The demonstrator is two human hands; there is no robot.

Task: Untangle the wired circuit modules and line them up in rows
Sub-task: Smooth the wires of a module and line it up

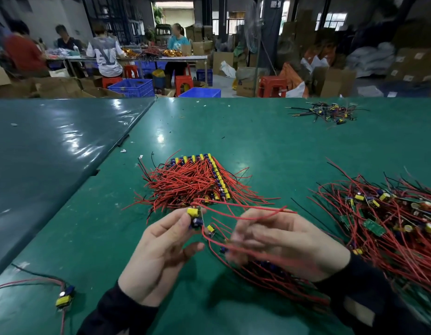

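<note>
Far left on the green desk: one stray module, well apart from everything. At centre, left hand, narrow grip pinched on a held module with yellow coil and blue capacitor, raised just in front of the finished rows. Right hand blurred, fingers loosely curled among red wires; whether closed on one, cannot tell. Best done by keeping the module pinched steady, drawing each lead out along its own length rather than yanking sideways, then setting it beside the last in line. Far right: tangled pile, red leads, green boards, yellow parts, unsorted.
</note>
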